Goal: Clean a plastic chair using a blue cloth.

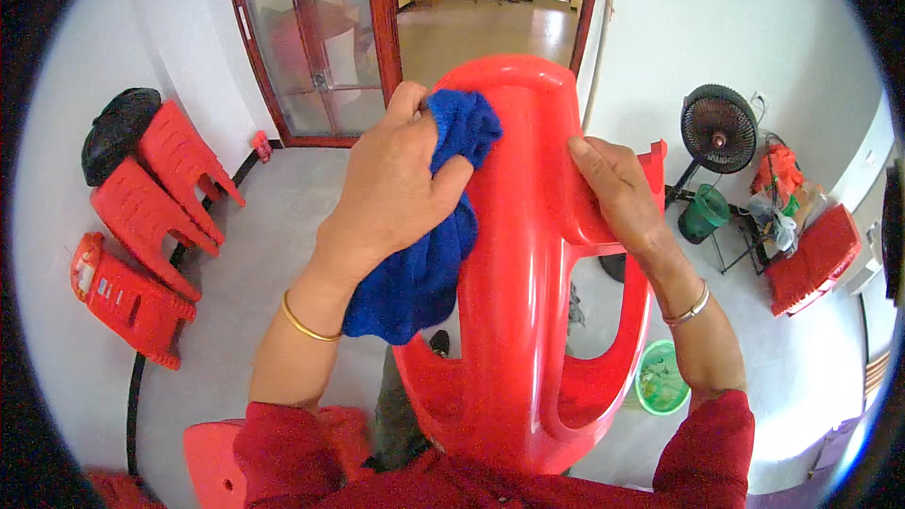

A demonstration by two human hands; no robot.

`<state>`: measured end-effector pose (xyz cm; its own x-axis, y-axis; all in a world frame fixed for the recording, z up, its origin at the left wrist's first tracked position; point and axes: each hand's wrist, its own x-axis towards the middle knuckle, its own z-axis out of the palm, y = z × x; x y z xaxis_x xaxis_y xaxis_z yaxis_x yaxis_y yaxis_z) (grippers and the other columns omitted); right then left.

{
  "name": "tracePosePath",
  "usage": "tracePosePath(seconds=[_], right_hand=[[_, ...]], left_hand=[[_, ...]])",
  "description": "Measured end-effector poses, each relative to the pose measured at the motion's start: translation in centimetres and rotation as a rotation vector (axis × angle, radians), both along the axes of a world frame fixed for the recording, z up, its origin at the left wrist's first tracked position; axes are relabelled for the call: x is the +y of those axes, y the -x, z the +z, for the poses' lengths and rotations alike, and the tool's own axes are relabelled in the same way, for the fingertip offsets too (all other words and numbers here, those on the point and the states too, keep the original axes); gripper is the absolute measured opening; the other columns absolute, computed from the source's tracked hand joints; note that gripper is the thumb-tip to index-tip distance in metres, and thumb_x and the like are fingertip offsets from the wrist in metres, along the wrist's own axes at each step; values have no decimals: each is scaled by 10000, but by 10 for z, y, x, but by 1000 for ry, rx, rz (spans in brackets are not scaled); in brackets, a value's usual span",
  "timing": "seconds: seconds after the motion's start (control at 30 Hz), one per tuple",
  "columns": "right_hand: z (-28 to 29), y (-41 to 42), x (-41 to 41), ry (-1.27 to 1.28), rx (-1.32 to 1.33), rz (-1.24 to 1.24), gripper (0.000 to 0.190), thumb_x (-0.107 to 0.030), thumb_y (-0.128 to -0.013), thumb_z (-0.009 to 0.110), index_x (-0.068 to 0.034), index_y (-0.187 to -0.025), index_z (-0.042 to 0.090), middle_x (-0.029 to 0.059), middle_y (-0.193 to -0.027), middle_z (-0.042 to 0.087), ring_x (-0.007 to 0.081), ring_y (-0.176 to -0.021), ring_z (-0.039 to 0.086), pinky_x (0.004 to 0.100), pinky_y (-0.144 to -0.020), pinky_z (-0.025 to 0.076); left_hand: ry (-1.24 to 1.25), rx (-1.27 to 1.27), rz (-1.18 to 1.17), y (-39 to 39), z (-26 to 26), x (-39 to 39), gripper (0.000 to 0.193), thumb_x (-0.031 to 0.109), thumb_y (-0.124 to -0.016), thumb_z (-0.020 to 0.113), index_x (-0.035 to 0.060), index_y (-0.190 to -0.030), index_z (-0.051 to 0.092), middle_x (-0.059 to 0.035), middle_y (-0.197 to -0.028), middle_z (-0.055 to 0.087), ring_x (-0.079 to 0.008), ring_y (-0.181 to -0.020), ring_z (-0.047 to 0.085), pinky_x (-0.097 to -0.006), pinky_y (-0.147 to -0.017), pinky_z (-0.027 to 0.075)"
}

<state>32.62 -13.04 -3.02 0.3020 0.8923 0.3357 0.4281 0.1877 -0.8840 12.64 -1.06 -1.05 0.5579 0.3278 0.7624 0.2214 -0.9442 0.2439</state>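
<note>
A glossy red moulded plastic piece of furniture [510, 226], apparently a stool or chair, is held up in front of my chest with large openings on both sides of its central column. My left hand [399, 170] grips a bunched blue cloth [417, 283] and presses it against the upper left side of the plastic. Part of the cloth hangs down below that hand. At the upper right edge, my right hand [616, 187] clasps the same furniture, thumb on the near face and its other fingers mostly hidden behind.
Stacked red plastic stools [152, 208] line the left wall, one topped by a black bag [121, 134]. A black fan [718, 131], a dark green bucket [704, 213] and a light green basin [662, 378] stand right. Another red seat [215, 456] is low left. A doorway [488, 21] opens ahead.
</note>
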Motion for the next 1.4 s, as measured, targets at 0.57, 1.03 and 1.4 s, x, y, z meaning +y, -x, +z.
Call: tracePosePath(seconds=[0.57,1.03,1.4], right_hand=[[-13,1,35,-103,-233,-175,508,-448,-912,385,10,-755,539,224,-657,525,387,-636,523,424,-597,399],[-4,35,30,-159,-410,-232,500,-435,-920,365,-14,-721,549,240,-646,536,435,-641,536,497,-561,390],[-5,32,37,-219,-431,-229,462,-377,-915,362,3,-718,538,256,-681,536,444,-673,533,504,-606,384]], left_hand=[[25,109,-123,48,-52,-49,312,116,-647,610,5,-935,563,-187,-943,485,-347,-776,544,-390,-649,477],[-321,342,130,-14,39,-15,211,110,-687,572,-51,-815,524,-164,-919,481,-351,-808,541,-414,-703,467],[-245,566,31,41,-15,-80,250,176,-654,647,6,-806,544,-127,-880,467,-282,-753,560,-386,-602,490]])
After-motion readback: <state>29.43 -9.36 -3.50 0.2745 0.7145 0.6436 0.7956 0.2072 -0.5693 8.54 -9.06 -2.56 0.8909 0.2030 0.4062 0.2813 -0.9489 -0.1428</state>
